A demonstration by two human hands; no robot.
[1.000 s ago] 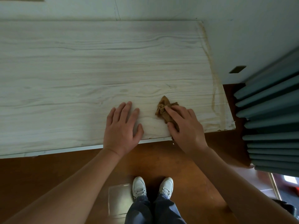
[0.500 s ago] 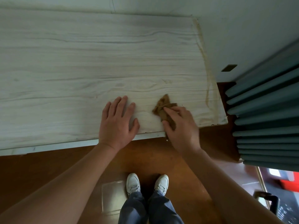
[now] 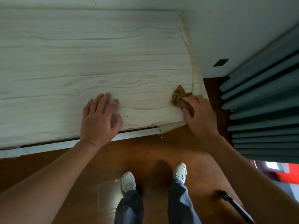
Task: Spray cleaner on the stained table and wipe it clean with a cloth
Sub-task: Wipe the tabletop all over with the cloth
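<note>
My right hand bunches the brown cloth at the near right corner of the table; my left hand lies flat, holding nothing. The cloth looks soft and light, best gripped wadded against the brown stain along the edge.

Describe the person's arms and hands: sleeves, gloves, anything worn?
No gloves. The left hand and right hand show no rings; neither wrist carries a watch or band. The left forearm and right forearm are uncovered to the frame edge, with no sleeve in view. No markings visible.
</note>
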